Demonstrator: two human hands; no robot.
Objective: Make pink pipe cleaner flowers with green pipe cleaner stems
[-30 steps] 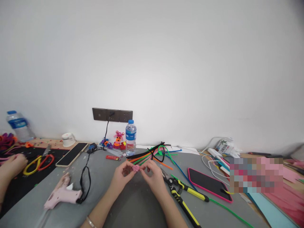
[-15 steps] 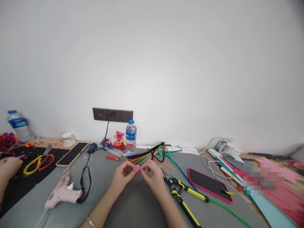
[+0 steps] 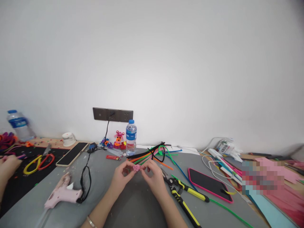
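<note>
A small pink flower-like piece (image 3: 136,168), curled and fuzzy-looking, is held between both hands above the grey mat (image 3: 133,202). My left hand (image 3: 121,175) pinches its left side between thumb and forefinger. On its other side, the fingertips of my right hand (image 3: 152,174) close on the edge. Just beyond my hands lies a bundle of coloured pipe cleaners (image 3: 147,156) in black, orange, green and pink. Yellow-and-black pliers (image 3: 182,190) rest right of my right forearm.
A pink glue gun (image 3: 63,194) with a black cord lies at left, near scissors (image 3: 42,161) and a phone (image 3: 73,154). Behind stands a water bottle (image 3: 131,137). To the right are a pink-cased phone (image 3: 210,185) and coloured papers (image 3: 280,196). Another person's hand (image 3: 9,166) shows far left.
Almost nothing differs. Both of my hands keep the pink piece in the same place, and the other person's hand at far left has shifted slightly.
</note>
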